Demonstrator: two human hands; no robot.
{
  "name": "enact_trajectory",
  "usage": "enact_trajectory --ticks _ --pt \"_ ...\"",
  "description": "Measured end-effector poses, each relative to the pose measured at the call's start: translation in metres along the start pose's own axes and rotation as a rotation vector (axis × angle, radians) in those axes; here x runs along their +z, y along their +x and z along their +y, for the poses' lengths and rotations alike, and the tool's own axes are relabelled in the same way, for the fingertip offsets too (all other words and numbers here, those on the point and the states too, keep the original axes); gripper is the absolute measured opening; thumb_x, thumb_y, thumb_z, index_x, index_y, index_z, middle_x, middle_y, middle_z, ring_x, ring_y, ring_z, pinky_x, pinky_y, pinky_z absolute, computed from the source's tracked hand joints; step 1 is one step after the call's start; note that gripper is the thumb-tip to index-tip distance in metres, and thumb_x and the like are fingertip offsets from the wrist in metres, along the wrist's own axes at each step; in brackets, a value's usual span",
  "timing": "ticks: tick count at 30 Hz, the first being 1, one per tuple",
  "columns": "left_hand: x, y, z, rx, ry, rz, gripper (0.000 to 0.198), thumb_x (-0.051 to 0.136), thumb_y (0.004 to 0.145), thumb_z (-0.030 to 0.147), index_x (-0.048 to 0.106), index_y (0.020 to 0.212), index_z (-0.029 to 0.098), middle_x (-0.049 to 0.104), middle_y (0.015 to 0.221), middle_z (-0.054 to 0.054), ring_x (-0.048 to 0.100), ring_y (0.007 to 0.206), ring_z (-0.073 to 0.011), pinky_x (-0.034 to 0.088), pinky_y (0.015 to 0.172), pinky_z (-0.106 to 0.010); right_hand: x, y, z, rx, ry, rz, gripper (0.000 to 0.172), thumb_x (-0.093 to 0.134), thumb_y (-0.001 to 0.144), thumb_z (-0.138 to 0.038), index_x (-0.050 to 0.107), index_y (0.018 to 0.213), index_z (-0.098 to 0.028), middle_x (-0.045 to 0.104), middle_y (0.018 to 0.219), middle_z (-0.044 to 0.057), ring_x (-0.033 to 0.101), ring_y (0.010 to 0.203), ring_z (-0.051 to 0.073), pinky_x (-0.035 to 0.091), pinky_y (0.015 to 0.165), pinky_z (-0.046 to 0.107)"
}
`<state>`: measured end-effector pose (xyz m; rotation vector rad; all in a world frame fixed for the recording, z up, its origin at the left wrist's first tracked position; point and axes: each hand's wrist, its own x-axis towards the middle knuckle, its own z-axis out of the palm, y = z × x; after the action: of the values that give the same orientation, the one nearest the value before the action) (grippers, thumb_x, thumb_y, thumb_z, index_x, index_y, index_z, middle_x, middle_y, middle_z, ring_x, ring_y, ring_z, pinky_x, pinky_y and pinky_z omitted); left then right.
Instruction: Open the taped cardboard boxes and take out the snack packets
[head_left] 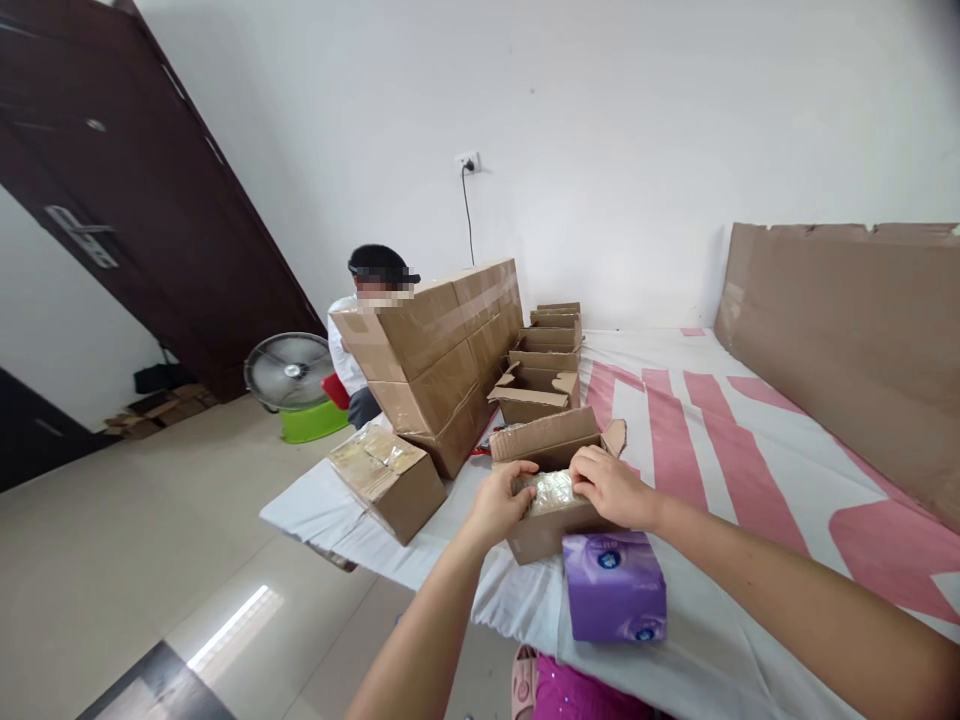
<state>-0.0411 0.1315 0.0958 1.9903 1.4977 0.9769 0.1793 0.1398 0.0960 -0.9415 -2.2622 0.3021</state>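
- what's hard to see?
- your fingers partly hide the clear plastic point(553, 490); the row of open cartons point(534, 402) behind overlaps too much to count.
- counts nearby?
- one purple pack point(615, 592), just beside one near carton point(534, 542), both on white cloth point(435, 552).
- and my grip?
- your left hand point(504, 500) and right hand point(611, 487) curl over the plastic in that carton, touching; whether they pinch, i can't tell.

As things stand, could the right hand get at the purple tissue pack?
Probably yes: nothing visible covers the purple tissue pack, on the near side of the open cardboard box, though the right hand must first leave the box.
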Motion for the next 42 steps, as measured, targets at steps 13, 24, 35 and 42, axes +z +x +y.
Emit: enact_trajectory --ticks 13,24,35,42 --pt "0.001 -0.001 0.005 0.007 0.054 -0.030 0.029 0.061 0.074 0.013 0.070 0.100 0.022 0.075 0.103 -0.003 0.067 0.092 -0.0208 0.051 0.082 -0.031 -0.017 -0.021 0.006 -0.125 0.337 0.007 0.018 0.048 0.092 -0.027 0.048 0.075 -0.022 0.061 0.094 0.007 0.055 0.101 0.021 0.045 0.090 0.040" --pt "0.000 -0.006 0.008 0.039 0.084 -0.080 0.031 0.059 0.075 0.014 0.068 0.104 0.021 0.073 0.103 -0.003 0.066 0.094 -0.0218 0.050 0.085 -0.033 -0.011 -0.030 0.003 0.092 0.434 -0.018 0.025 0.044 0.095 -0.042 0.047 0.082 -0.021 0.054 0.075 -0.001 0.050 0.069 0.014 0.042 0.067 0.028" --pt "0.000 -0.009 0.010 0.053 0.065 -0.089 0.030 0.058 0.076 0.014 0.067 0.104 0.021 0.073 0.104 -0.004 0.066 0.098 -0.0232 0.049 0.088 -0.036 -0.004 -0.021 -0.013 0.107 0.202 -0.069 0.038 0.068 0.079 -0.049 0.051 0.099 -0.022 0.051 0.072 -0.005 0.050 0.067 0.015 0.039 0.063 0.027" --pt "0.001 -0.009 0.005 0.071 0.037 -0.077 0.030 0.058 0.076 0.013 0.067 0.104 0.021 0.073 0.106 -0.004 0.066 0.094 -0.0215 0.050 0.086 -0.034 0.008 -0.022 -0.039 0.175 -0.287 0.028 0.012 0.055 0.085 -0.012 0.056 0.075 -0.018 0.058 0.084 0.005 0.053 0.081 0.020 0.038 0.076 0.033"
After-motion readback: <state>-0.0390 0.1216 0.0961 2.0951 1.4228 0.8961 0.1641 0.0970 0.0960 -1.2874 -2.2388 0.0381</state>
